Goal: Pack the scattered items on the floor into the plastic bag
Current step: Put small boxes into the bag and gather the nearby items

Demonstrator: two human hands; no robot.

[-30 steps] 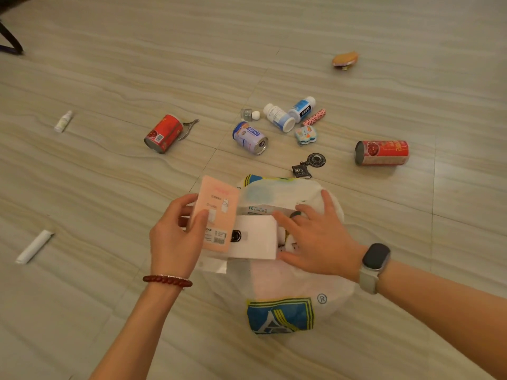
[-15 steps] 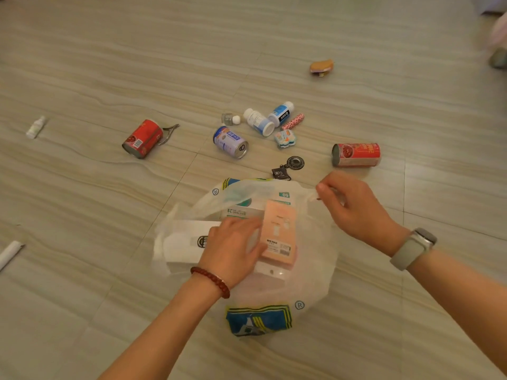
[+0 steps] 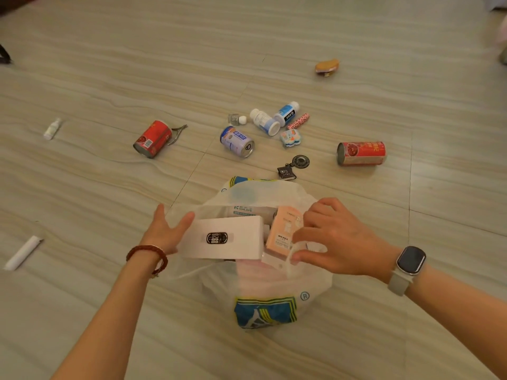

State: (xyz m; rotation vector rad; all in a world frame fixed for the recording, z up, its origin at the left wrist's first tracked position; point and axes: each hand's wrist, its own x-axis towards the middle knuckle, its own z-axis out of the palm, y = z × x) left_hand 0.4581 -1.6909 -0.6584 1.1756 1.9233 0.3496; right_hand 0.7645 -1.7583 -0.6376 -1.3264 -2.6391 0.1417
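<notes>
A white translucent plastic bag (image 3: 312, 281) with a blue and yellow logo lies open on the floor in front of me. Inside it are a white box (image 3: 225, 238) with a black label, a pink packet (image 3: 282, 229) and a white tube. My left hand (image 3: 167, 229) has its fingers spread straight against the box's left end at the bag's edge. My right hand (image 3: 332, 237) pinches the bag's rim beside the pink packet.
Beyond the bag lie a red can (image 3: 152, 138) beside metal clippers (image 3: 178, 130), a blue-white can (image 3: 237, 141), two white bottles (image 3: 264, 122), a black keychain (image 3: 293, 165) and another red can (image 3: 360, 152). A white tube (image 3: 23, 252) lies far left.
My left hand has left the pink packet in the bag and moved to the white box's left end. My right hand has moved from the bag's far edge to the rim nearer me.
</notes>
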